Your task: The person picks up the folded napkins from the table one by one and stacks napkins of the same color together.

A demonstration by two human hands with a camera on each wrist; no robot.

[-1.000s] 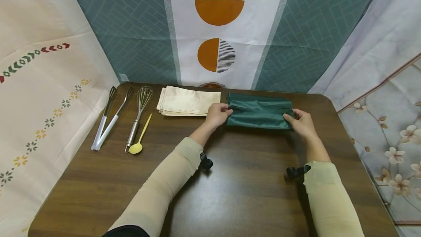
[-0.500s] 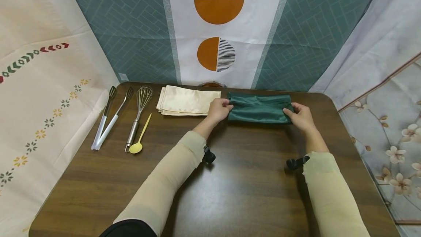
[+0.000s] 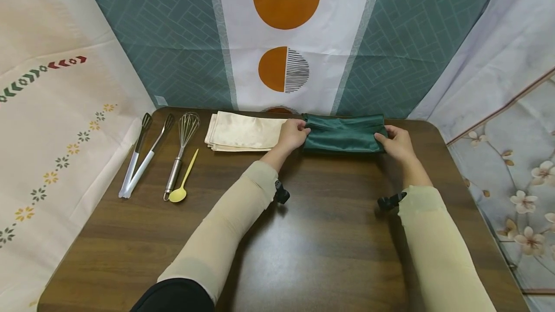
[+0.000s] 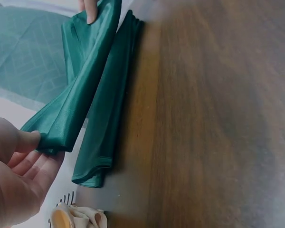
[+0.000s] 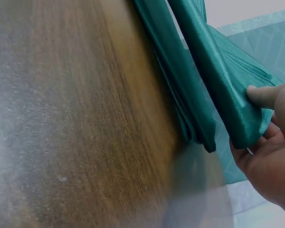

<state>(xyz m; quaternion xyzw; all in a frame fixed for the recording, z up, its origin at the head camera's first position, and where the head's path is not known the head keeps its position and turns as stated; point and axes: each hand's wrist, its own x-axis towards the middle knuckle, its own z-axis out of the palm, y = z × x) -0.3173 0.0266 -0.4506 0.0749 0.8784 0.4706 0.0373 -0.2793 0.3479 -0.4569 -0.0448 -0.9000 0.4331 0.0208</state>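
A folded green satin cloth (image 3: 344,135) is held at both ends near the table's back edge. Its left end is pinched between thumb and fingers of my left hand (image 3: 292,134); my right hand (image 3: 396,143) pinches the right end. In the left wrist view the held cloth (image 4: 78,102) hangs raised above a second folded green cloth (image 4: 104,118), with a gap between them. The right wrist view also has this lower green cloth (image 5: 180,85) under the held one (image 5: 218,80). From the head view the lower cloth is hidden.
Folded cream cloths (image 3: 247,131) lie stacked just left of my left hand. Farther left on the wooden table (image 3: 329,235) are tongs (image 3: 138,172), a whisk (image 3: 178,160) and a yellow spoon (image 3: 184,182). A patterned curtain (image 3: 173,37) hangs behind the back edge.
Both hands have moved away from me toward the table's back edge, carrying the green cloth with them. The cloth also shifted slightly right. The cream cloths and utensils stay put.
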